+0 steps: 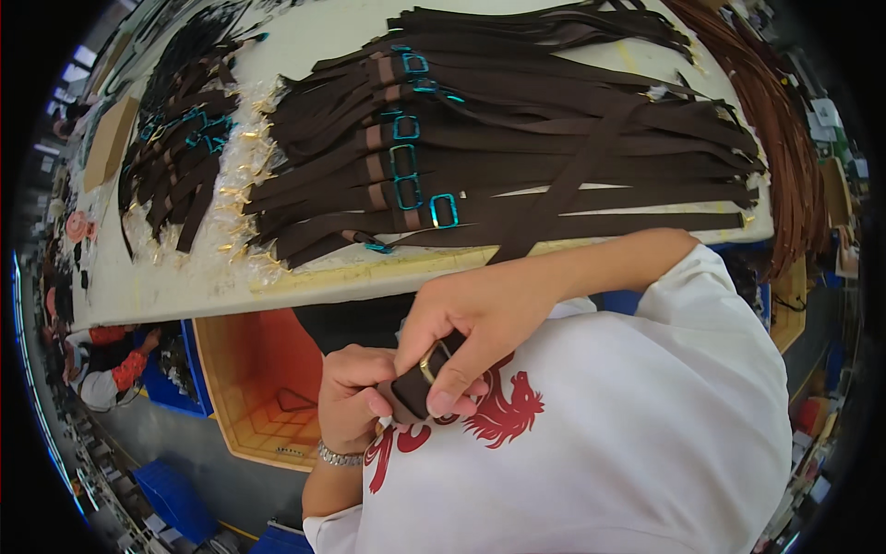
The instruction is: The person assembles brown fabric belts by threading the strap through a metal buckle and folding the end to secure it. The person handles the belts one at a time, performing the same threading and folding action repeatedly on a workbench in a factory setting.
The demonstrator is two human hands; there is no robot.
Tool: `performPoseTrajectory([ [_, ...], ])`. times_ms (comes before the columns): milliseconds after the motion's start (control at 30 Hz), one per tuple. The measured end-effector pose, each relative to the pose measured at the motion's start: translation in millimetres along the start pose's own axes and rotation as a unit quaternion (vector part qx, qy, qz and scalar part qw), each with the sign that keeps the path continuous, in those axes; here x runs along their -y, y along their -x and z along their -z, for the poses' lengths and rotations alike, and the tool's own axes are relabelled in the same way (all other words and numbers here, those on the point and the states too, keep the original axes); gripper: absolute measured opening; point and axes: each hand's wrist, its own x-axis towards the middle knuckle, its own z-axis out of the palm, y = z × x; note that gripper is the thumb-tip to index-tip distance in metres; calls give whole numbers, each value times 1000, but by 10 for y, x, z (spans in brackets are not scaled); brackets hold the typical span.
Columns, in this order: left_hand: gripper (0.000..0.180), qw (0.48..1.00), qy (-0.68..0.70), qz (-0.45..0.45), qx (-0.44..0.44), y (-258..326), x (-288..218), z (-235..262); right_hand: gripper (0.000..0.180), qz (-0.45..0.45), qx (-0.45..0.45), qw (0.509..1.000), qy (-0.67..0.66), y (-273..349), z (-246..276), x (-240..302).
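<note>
1. We held a dark brown strap close to the chest, below the worktop edge, likely so that its end sat near the eyes and both hands could work on it.
2. Our left hand was closed around the lower end of the strap, thumb pressed on top; that grip looked like a steadying one.
3. Our right hand came in from above, its fingers pinched on the strap at a small gold ring, thumb on one side and fingertips on the other, a narrow grip suited to seating or sliding the fitting.
4. The strap ran up from our hands toward the worktop, so only the short end was in hand.
5. On the worktop a large pile of straps lay side by side, many with blue-wrapped buckles lined up near 1 side, probably to keep them sorted and easy to draw from.
6. A 2nd pile lay further left, apart from the 1st.
7. An orange crate stood under the worktop edge, just left of our hands, within easy reach.
</note>
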Motion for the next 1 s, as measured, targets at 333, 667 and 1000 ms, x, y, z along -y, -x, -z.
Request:
performPoseTrajectory([
  [333,23,948,-285,64,-126,63,-766,315,20,-48,-79,990,-108,916,327,295],
  [667,50,771,-553,-80,-305,-52,-1620,1778,33,179,-593,760,196,3804,841,400],
  [1000,49,609,-735,-243,-173,-1716,-1381,1575,45,-9,-772,239,589,5273,126,809],
])
